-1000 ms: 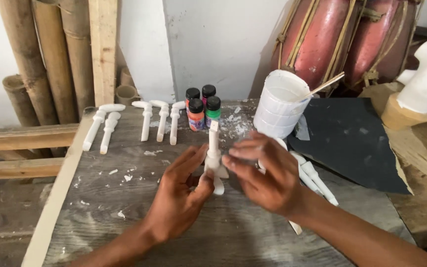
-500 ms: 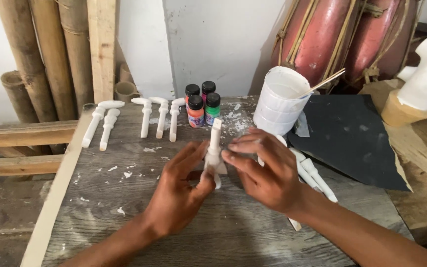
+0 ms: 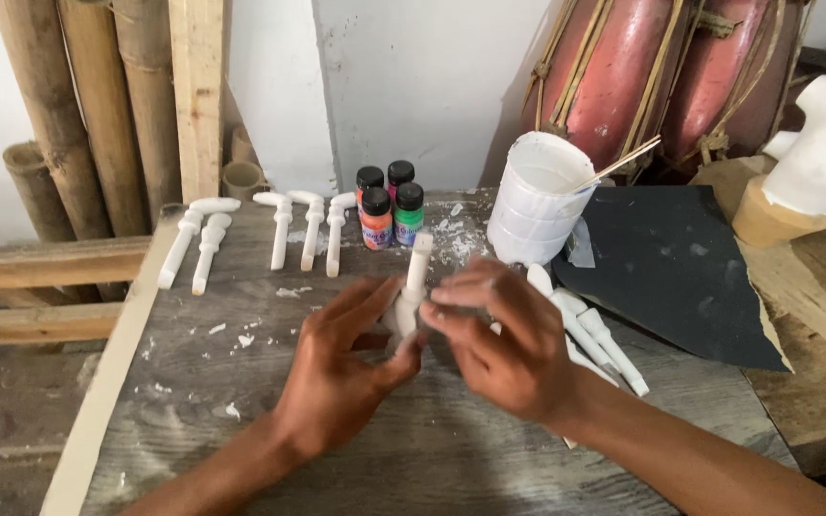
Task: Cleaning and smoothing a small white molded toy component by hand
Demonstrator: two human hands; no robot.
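Head view, looking down on a weathered grey wooden tabletop flecked with white chips. Left hand and right hand brought together at centre, both closed around the thick lower end of a white pipe-shaped piece, held upright above the boards, slim stem pointing up and away; fingertips of the right hand pressed against its base, thumb of the left beneath. Behind, toward the wall: a row of similar white pieces lying flat, then four small paint bottles with black caps, orange, green and pink contents visible. To the right: a white plastic tub with a thin stick leaning out of it, more white pieces lying partly under the right wrist, and a dark sheet with a ragged edge. Bamboo poles and a plank upright at left, reddish drums at back right. Step in hand, by the look of the grip: working or smoothing the base of the held piece. Next move likely calls for a steady pinch on the bulb and light pressure, since the thin stem appears brittle
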